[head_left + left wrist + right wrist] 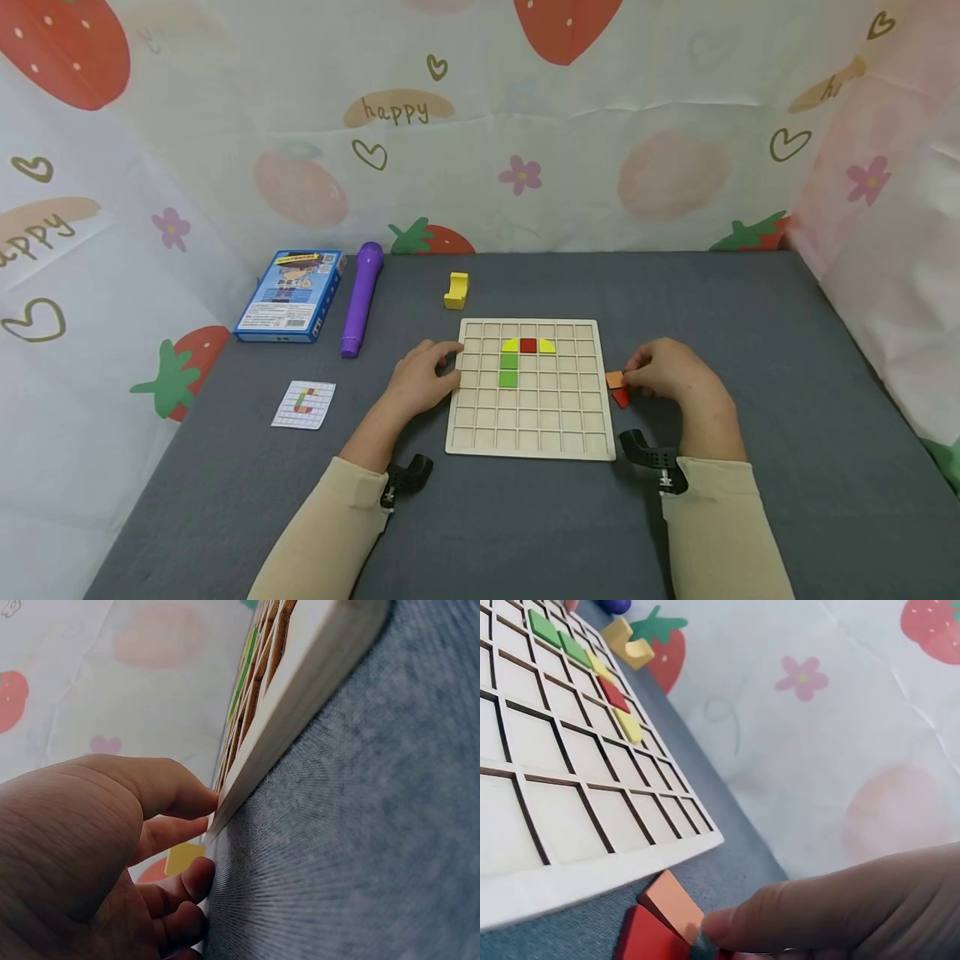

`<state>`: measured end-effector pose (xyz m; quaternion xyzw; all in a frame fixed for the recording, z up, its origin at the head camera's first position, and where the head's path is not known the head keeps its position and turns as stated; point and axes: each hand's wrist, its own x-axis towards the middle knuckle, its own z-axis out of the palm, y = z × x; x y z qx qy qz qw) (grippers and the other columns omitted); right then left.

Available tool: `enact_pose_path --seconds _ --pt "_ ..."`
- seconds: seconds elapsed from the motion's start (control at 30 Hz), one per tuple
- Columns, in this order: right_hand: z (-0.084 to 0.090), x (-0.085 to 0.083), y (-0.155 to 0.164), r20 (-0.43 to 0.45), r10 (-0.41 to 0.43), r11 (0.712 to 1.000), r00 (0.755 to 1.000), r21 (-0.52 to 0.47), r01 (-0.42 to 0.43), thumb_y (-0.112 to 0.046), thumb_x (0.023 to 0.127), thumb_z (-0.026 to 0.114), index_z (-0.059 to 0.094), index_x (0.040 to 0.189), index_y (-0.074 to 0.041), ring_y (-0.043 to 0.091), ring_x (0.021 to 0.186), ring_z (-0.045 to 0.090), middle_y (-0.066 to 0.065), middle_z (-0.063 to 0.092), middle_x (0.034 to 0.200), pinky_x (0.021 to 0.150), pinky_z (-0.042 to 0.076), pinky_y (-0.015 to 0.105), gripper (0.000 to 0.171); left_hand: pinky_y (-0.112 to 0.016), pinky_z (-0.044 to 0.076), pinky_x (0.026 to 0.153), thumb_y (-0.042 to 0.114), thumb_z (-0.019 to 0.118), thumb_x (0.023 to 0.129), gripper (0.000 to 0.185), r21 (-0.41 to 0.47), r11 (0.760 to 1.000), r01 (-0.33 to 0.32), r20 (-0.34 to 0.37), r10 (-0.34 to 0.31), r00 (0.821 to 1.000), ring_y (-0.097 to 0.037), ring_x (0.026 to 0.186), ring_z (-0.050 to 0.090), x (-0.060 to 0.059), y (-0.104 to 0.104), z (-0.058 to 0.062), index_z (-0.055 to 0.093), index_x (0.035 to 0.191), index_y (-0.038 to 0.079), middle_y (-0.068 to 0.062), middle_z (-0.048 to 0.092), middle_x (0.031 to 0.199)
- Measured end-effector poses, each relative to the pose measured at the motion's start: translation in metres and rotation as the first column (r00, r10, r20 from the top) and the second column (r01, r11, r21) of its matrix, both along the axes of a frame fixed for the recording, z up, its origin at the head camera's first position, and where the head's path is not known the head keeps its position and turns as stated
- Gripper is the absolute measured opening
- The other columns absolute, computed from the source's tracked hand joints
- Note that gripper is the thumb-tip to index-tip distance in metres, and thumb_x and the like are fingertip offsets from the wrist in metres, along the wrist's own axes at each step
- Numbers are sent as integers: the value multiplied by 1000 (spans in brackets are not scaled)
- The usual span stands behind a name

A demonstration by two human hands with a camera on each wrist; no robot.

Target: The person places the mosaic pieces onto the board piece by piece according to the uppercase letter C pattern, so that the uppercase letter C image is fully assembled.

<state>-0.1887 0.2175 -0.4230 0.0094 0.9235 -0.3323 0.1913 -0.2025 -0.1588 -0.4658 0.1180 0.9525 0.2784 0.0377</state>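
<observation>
The orange tile (614,379) lies on the grey tabletop (750,500) just beside the wooden grid board (528,433), touching a red tile (621,397). The right hand (671,371) rests knuckles up, its fingertips (727,926) pinching the orange tile's edge. The left hand (420,379) lies at the board's left edge, fingers loosely curled against the rim, grip holding nothing. Green, yellow and red tiles (517,358) sit in the board's upper cells.
</observation>
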Motion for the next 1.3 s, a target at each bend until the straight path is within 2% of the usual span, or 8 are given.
enact_pose_path --seconds 0.17,0.27,0.43,0.6,0.73,0.9,1.07,1.3 --pt "0 -1 8 -41 -45 999 998 3 45 -11 98 64 71 110 5 24 77 63 13 68 88 67 50 39 21 -43 39 77 24 63 96 46 -4 1000 0 3 0 1000 -25 86 50 0 0 0 63 141 16 -7 55 101" --pt "-3 -3 12 -64 -54 998 996 17 55 -11 96 69 71 117 6 27 84 64 17 70 98 74 51 42 27 -43 39 77 24 63 96 46 -5 1000 1 2 -1 1000 -25 86 50 -1 0 -1 63 141 16 -7 55 101" --pt "-7 -4 15 -106 -36 998 994 42 40 -7 89 77 71 115 7 34 94 62 22 69 108 83 50 49 31 -42 38 76 24 63 96 46 -13 1000 2 3 -2 1000 -25 84 49 -2 0 -1 63 141 16 -7 54 100" --pt "-6 -5 11 -137 -53 998 989 36 58 -14 91 74 70 114 6 33 93 61 21 68 109 81 50 48 31 -42 37 76 24 62 96 46 -15 1000 3 5 -3 1000 -25 85 48 -3 0 -1 63 141 16 -7 54 100" --pt "3 -4 0 -180 -52 998 982 -32 47 -18 92 72 66 118 2 33 95 59 20 65 111 81 49 46 34 -43 38 77 24 62 96 46 -9 1000 4 7 -4 1000 -25 86 49 -2 0 -1 63 141 16 -7 54 101" --pt "19 0 -24 -207 20 991 978 -129 -47 -17 96 68 66 124 2 33 101 61 18 65 112 82 51 45 34 -43 38 78 24 62 96 46 -6 1000 5 3 -5 1000 -25 87 49 -2 0 0 63 141 16 -7 55 101" --pt "26 4 -54 -212 141 978 967 -124 -170 -16 97 69 70 128 1 30 101 64 16 69 116 80 53 41 35 -43 38 77 24 63 96 46 -4 1000 3 4 -3 1000 -25 86 49 -1 0 0 63 141 16 -7 54 101" --pt "17 10 -98 -242 308 943 920 -50 -329 -17 91 77 79 106 -8 15 79 63 -1 71 90 73 50 34 17 -43 37 77 24 63 96 46 -4 1000 -1 8 1 1000 -25 85 49 -1 0 0 63 141 16 -7 54 101"
